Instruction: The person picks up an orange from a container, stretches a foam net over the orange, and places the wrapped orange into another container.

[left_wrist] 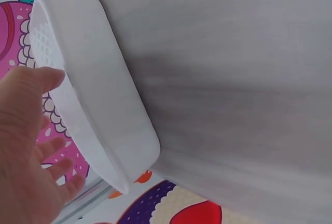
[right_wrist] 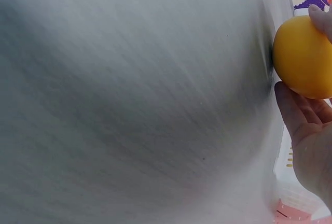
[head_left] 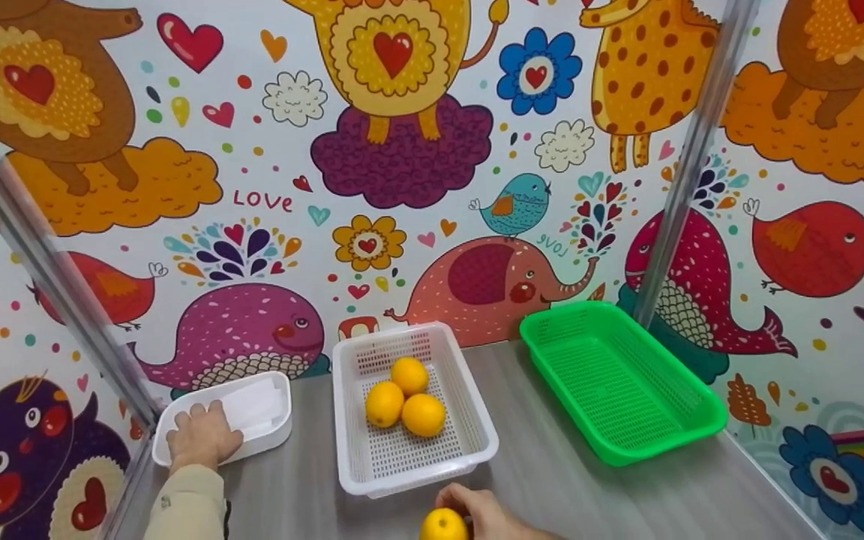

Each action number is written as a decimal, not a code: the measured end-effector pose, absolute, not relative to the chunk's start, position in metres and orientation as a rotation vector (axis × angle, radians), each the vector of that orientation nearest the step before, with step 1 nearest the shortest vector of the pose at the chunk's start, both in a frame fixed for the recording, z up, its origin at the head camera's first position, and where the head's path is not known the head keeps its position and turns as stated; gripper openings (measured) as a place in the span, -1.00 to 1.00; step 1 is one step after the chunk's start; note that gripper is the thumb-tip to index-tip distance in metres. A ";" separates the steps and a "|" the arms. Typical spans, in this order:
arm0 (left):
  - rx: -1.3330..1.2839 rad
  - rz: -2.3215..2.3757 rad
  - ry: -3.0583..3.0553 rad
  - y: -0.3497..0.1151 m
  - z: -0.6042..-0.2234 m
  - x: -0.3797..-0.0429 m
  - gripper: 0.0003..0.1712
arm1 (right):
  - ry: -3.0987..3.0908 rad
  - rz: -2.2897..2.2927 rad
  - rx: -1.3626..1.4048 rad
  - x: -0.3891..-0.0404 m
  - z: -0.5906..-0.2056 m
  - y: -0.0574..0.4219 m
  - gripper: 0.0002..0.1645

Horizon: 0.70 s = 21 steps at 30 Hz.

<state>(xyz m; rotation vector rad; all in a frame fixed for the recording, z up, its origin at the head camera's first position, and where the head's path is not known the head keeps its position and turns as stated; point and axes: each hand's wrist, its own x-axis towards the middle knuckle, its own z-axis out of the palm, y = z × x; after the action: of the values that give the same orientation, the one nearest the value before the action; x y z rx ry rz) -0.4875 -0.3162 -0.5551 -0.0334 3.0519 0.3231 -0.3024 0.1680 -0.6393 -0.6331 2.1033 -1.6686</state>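
Note:
My left hand is over a small white oblong container at the left. In the left wrist view its thumb rests at the container's rim, the other fingers loosely spread. Flat white pieces, perhaps paper, lie inside. At the front edge my right hand holds an orange; in the right wrist view the thumb lies on top of the fruit and fingers are beneath it. Just beyond stands a white basket with three oranges clustered inside.
A green perforated basket stands at the right, angled, with nothing inside. Printed cartoon panels rise behind and at both sides, joined by metal posts. Underneath is a grey wood-grain tabletop.

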 end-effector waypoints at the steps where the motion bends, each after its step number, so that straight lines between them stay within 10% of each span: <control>1: -0.034 0.338 3.049 -0.316 -0.556 -0.489 -0.06 | 2.098 -1.671 -0.634 -0.302 -0.639 0.168 -0.45; 21: -0.151 0.439 3.126 -0.315 -0.576 -0.499 -0.46 | 2.106 -1.663 -0.647 -0.305 -0.642 0.168 -0.40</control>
<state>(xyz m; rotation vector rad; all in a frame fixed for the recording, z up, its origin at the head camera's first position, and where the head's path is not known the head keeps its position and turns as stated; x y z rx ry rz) -0.4992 -0.3150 -0.5764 -0.1511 3.1260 0.4385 -0.3052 0.1683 -0.6420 -0.6466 2.1062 -1.6630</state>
